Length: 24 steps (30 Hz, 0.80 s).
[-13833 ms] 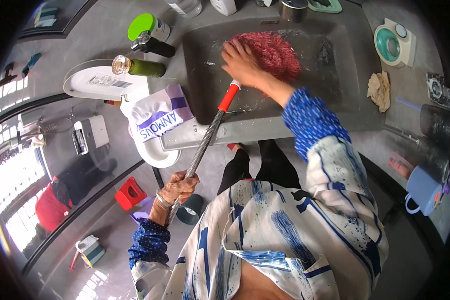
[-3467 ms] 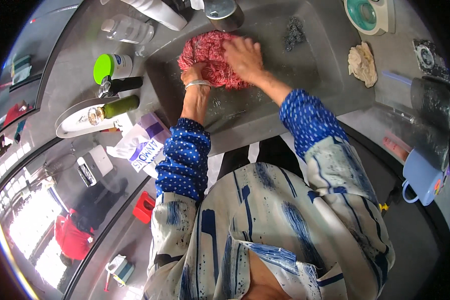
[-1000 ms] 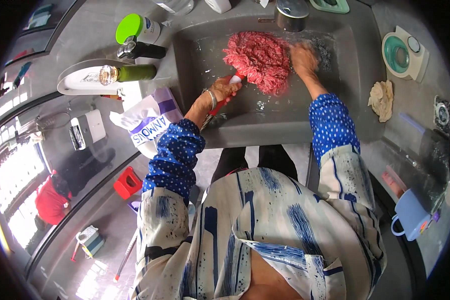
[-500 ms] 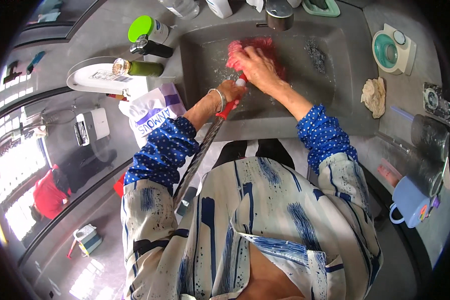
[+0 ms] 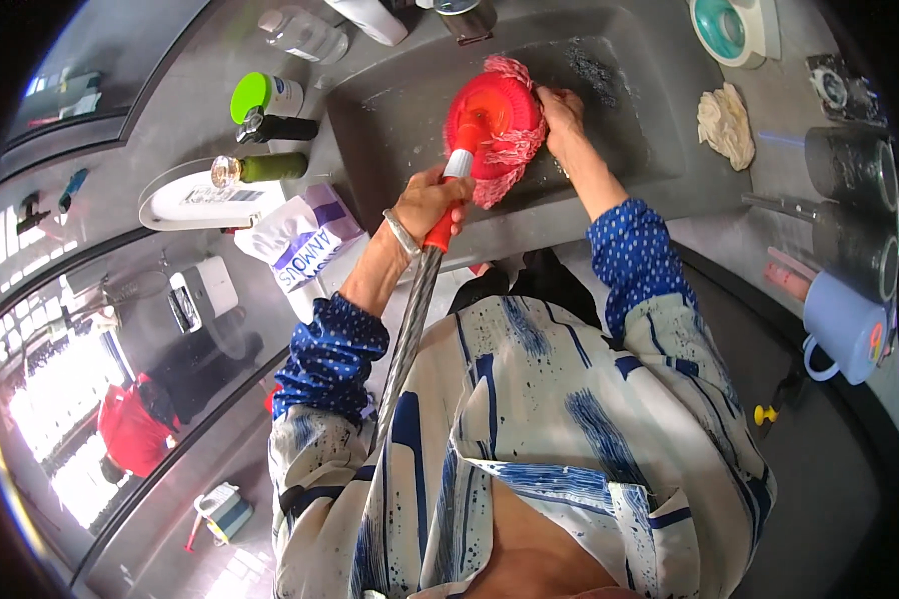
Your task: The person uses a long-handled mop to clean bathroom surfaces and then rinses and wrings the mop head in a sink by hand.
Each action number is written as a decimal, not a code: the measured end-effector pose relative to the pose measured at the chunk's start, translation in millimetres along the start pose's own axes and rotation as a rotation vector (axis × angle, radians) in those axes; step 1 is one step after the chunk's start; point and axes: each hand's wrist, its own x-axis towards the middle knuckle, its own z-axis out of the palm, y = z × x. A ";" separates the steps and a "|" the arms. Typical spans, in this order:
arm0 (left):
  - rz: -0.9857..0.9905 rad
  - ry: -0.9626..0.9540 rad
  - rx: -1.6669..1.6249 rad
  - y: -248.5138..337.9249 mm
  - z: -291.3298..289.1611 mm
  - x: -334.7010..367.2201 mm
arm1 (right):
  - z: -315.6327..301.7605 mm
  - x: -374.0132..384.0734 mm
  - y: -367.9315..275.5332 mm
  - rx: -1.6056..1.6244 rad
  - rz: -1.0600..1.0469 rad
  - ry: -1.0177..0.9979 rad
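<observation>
A mop with a round red head and pinkish-red fringe is raised over the grey sink, its plastic top side facing up. My left hand is wrapped round the red grip of the handle, just below the white collar. From there the twisted metal pole runs down past my left side. At the right edge of the head, my right hand has its fingers closed on the fringe; the fingertips are partly hidden. Shallow water and a dark steel-wool scourer lie in the sink.
Left of the sink are a green-lidded tub, a green bottle and a white-purple packet. A crumpled cloth lies on the right counter, near glass jars and a blue mug. The tap overhangs the far rim.
The mop head has been lifted from the sink bottom and tipped so its red plastic top shows. My right hand has moved from on top of the fringe to its right edge.
</observation>
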 end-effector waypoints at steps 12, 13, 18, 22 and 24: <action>0.181 0.289 0.966 -38.0 -20.1 30.3 | 21.7 -30.5 -3.6 -1.143 -0.783 -0.372; 0.190 0.289 0.969 -34.2 -22.0 32.0 | 28.4 -37.7 5.2 -1.233 -0.805 -0.410; 0.227 0.293 0.609 -24.4 -24.3 18.4 | 14.9 -52.9 2.4 -0.980 -0.749 -0.481; 0.236 0.336 0.541 -21.1 -36.4 28.0 | -15.5 -54.3 -14.8 -1.152 -0.521 -0.559; 0.208 0.348 0.437 -22.2 -39.5 27.3 | -23.3 -44.9 -30.7 -1.027 0.051 -0.566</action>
